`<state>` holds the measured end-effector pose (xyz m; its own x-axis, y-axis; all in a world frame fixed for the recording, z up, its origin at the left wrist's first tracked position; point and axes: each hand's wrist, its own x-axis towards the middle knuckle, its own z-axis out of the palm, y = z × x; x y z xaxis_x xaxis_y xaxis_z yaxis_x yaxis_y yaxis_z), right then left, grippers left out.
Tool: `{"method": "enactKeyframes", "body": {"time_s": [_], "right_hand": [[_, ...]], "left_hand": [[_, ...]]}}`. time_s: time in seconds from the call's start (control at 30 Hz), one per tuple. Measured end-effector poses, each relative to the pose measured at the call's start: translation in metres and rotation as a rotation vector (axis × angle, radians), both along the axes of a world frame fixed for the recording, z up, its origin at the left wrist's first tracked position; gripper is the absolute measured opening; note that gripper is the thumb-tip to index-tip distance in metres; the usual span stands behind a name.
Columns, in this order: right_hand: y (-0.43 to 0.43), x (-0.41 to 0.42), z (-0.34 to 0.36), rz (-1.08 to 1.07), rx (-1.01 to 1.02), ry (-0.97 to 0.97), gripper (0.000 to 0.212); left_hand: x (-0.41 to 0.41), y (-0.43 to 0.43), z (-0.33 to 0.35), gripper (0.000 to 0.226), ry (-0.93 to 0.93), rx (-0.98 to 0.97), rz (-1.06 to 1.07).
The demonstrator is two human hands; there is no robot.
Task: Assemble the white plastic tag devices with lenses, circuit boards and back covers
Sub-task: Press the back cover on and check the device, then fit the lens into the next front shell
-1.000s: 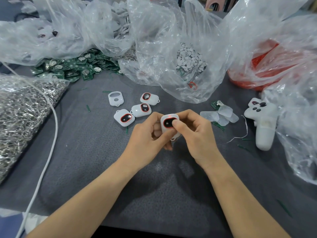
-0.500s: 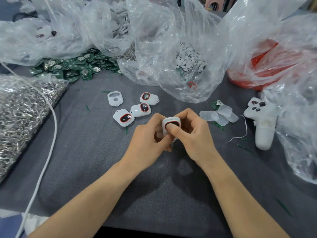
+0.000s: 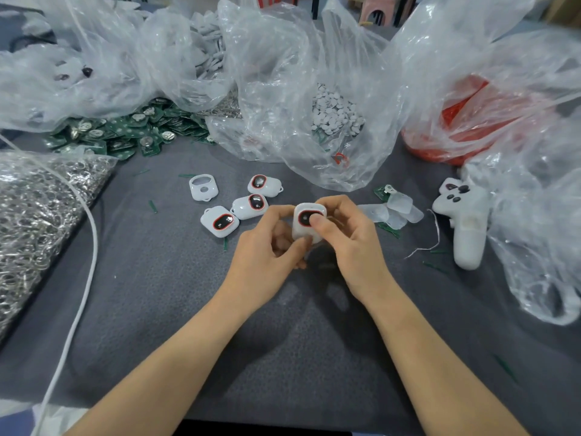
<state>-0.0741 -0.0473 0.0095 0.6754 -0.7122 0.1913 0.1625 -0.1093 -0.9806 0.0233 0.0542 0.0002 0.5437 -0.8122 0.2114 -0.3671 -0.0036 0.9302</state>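
Both hands grasp one white tag point(image 3: 301, 235) just above the grey worktop point(image 3: 157, 294), at its middle. The left hand point(image 3: 267, 247) pinches the tag's lower edge; the right hand point(image 3: 355, 243) curls round its top, thumb pressing the dark lens point(image 3: 305, 217). Three finished tags point(image 3: 250, 206) and an empty shell point(image 3: 203, 187) lie just to the left.

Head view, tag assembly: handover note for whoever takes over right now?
Hands: left hand grips the tag by its side; right hand holds it, thumb on its lens.
Beyond, three lensed tags and one empty shell lie on the mat; circuit boards heaped far left.
Done: lenses in three.
Left: finish this one, then the empty shell. Boards and back covers inside: cannot tell.
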Motion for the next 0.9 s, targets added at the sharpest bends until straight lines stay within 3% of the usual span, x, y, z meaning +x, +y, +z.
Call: {"method": "enactKeyframes", "body": {"time_s": [0.2,0.33,0.4,0.53,0.63,0.7,0.8,0.9], "right_hand": [[-0.02,-0.032,0.006,-0.297,-0.093,0.194,0.012],[-0.02,-0.059,-0.007,-0.369,-0.571,0.728,0.01],[-0.019,-0.066,-0.011,-0.414,-0.697,0.845,0.018],[-0.025,-0.068,-0.012,-0.481,-0.647,0.719,0.02],[-0.041,-0.064,0.004,-0.61,-0.652,0.561,0.011],[-0.061,-0.065,0.024,-0.703,-0.663,0.515,0.013],[-0.104,-0.069,0.052,-0.699,-0.597,0.572,0.018],[-0.152,-0.066,0.071,-0.668,-0.564,0.727,0.025]], "left_hand": [[0.0,0.002,-0.002,0.031,0.0,0.019,-0.045],[-0.001,0.004,-0.002,0.032,-0.086,0.054,-0.111],[-0.001,0.004,-0.004,0.031,-0.166,0.082,-0.125],[-0.014,-0.012,-0.005,0.03,-0.371,0.008,-0.082],[-0.037,-0.044,-0.003,0.041,-0.588,-0.084,-0.182],[-0.051,-0.065,-0.005,0.041,-0.677,-0.028,-0.274],[-0.056,-0.082,-0.012,0.027,-0.747,0.052,-0.346],[-0.047,-0.085,-0.017,0.023,-0.651,0.007,-0.374]]}}
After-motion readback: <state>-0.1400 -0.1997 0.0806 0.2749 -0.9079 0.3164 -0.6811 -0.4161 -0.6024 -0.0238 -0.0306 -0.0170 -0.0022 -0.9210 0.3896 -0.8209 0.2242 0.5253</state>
